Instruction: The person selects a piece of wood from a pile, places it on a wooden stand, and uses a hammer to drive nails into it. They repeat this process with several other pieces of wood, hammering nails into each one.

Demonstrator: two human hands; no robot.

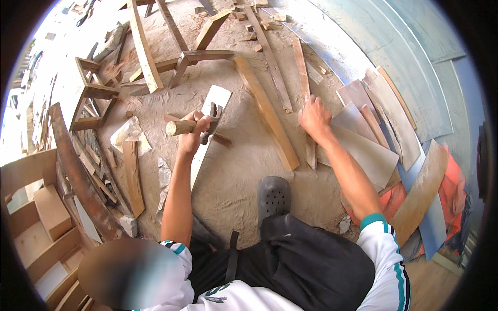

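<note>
My left hand (191, 132) is closed around a hammer (179, 127) with a thick, light wooden handle and a dark metal head. The hammer is above a narrow white board (201, 161), which lies across a short brown stick (223, 140). On the other side, my right hand (315, 118) is closed on a thin reddish-brown wooden strip (301, 65); its near end shows below my fingers. Between my hands a wide tan plank (267, 114) lies slantwise on the dusty ground.
Wooden frames (96, 92) stand at the far left, with scrap wood (134, 176) nearer me. A shelved wooden unit (46, 212) fills the near left. Loose boards (363, 140) lean over orange fabric (454, 181) at right. My grey perforated clog (274, 199) rests at centre.
</note>
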